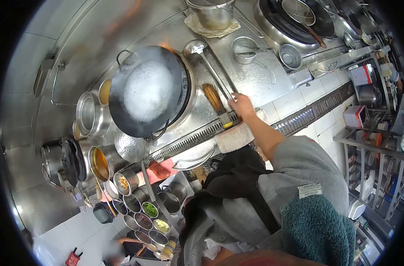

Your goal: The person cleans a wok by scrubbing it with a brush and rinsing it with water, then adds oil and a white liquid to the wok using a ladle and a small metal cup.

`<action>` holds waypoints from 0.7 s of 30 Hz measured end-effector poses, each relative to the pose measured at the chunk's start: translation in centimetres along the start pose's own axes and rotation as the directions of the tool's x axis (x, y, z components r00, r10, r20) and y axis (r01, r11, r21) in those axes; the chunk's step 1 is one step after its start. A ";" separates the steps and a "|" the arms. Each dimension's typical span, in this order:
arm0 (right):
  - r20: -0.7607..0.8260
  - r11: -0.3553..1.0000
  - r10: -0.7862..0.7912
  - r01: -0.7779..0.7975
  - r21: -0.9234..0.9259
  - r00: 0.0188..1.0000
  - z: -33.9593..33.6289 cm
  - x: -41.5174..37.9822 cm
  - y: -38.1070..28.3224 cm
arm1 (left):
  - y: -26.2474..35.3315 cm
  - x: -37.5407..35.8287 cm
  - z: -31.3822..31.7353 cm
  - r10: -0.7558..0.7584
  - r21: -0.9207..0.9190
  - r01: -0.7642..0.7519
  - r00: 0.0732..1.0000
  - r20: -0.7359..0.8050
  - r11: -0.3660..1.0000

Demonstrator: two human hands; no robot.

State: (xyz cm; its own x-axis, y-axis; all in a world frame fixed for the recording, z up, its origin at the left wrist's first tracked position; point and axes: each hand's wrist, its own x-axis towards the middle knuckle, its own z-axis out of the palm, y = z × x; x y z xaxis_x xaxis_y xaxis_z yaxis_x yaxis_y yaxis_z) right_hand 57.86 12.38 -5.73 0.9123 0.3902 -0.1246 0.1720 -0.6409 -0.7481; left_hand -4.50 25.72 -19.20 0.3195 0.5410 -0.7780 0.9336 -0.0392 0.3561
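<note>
My right hand [241,105] is closed round the end of a long-handled ladle [214,73]. The ladle's bowl lies at the stove's back, beside the burner; whether it rests on the metal cannot be told. Left of it, a large black wok [118,88] sits on the burner, its middle covered with white foam or steaming liquid, and flame shows behind it. Near my right hand stands a bamboo wok brush [213,98], its lower end at the counter's front edge. A folded pale cloth [234,138] lies just below the brush. My left hand is out of view.
A perforated skimmer [131,147] and a pot of orange-brown liquid [100,163] stand left of the wok. Several ingredient containers [150,209] are below. A second wok station [273,26] and a small metal pot [244,49] are at right. Another person [133,246] is at the bottom.
</note>
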 end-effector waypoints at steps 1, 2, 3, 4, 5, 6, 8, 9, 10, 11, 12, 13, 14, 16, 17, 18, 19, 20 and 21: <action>-0.103 0.998 -0.033 0.038 0.047 0.994 -1.1 1.1 1.0 | 0.2 -0.1 -0.1 -0.002 0.006 0.002 1.000 0.002 1.000; -0.187 0.995 0.004 0.014 0.096 0.982 -2.4 2.6 2.5 | 0.6 -0.2 -0.2 -0.006 0.010 0.006 1.000 0.001 1.000; -0.252 0.994 0.094 -0.078 0.074 0.963 -4.0 4.5 3.2 | 0.8 -0.2 -0.3 -0.010 0.019 0.010 1.000 -0.001 1.000; -0.316 0.991 0.124 -0.102 0.086 0.941 -6.1 6.0 2.6 | 1.2 -0.3 -0.3 -0.012 0.029 0.012 1.000 -0.001 1.000; -0.414 0.998 0.069 -0.069 0.017 0.908 -7.2 8.0 3.3 | 1.5 -0.3 -0.4 -0.015 0.038 0.015 1.000 -0.004 0.999; -0.423 0.989 0.144 -0.116 0.091 0.894 -7.5 10.6 4.9 | 1.9 -0.4 -0.4 -0.021 0.049 0.021 1.000 -0.002 0.999; -0.397 0.982 0.180 -0.145 0.118 0.900 -7.7 15.0 6.7 | 2.7 -0.6 -0.5 -0.025 0.066 0.025 1.000 -0.009 0.998; -0.367 0.975 0.212 -0.173 0.139 0.906 -7.3 16.7 7.7 | 3.2 -0.7 -0.8 -0.023 0.077 0.024 1.000 -0.014 0.997; -0.363 0.974 0.213 -0.170 0.147 0.907 -6.8 18.1 8.7 | 3.8 -0.7 -0.9 -0.019 0.085 0.021 1.000 -0.020 0.996; -0.344 0.971 0.224 -0.179 0.159 0.912 -5.8 19.3 9.9 | 4.5 -0.8 -1.0 -0.016 0.096 0.019 1.000 -0.024 0.995; -0.322 0.968 0.234 -0.187 0.169 0.917 -5.3 19.8 9.6 | 5.2 -0.7 -1.3 -0.010 0.103 0.013 0.999 -0.033 0.995; -0.313 0.968 0.230 -0.182 0.175 0.922 -4.9 19.8 9.5 | 6.1 -0.5 -1.4 0.004 0.110 0.001 0.999 -0.048 0.994; -0.299 0.944 0.263 -0.182 0.274 0.917 -5.0 18.9 8.6 | 7.4 -0.4 -1.6 0.019 0.126 -0.011 0.998 -0.065 0.992; -0.263 0.915 0.278 -0.171 0.366 0.924 -4.5 18.8 7.4 | 9.9 -0.5 -1.9 0.060 0.181 -0.039 0.992 -0.110 0.983; -0.308 0.948 0.224 -0.133 0.289 0.925 -3.7 19.1 8.3 | 11.7 -0.7 -2.4 0.069 0.202 -0.038 0.986 -0.151 0.979; -0.341 0.974 0.156 -0.088 0.207 0.927 -2.8 19.5 8.9 | 13.1 -1.4 -2.8 0.045 0.134 -0.018 0.978 -0.205 0.991; -0.309 0.969 0.166 -0.096 0.229 0.937 -3.0 19.2 8.2 | 12.2 -1.2 -3.5 -0.007 -0.391 -0.093 0.969 -0.247 0.916; -0.271 0.963 0.172 -0.104 0.250 0.947 -3.0 18.4 7.7 | 20.1 -5.5 -5.6 0.054 -0.006 -0.062 0.906 -0.419 0.998; -0.256 0.969 0.167 -0.111 0.220 0.952 -2.9 17.9 8.2 | 16.8 -3.1 -5.6 0.176 0.117 -0.132 0.682 -0.710 0.984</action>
State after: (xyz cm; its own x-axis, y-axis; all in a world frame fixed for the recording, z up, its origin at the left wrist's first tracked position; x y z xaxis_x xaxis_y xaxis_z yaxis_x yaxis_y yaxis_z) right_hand 76.70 12.23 -12.21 0.9925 0.0954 -0.0766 -0.0161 -0.5187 -0.8548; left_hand 9.25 28.05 -7.89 0.2672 0.9585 -0.0998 0.8957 -0.2088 0.3926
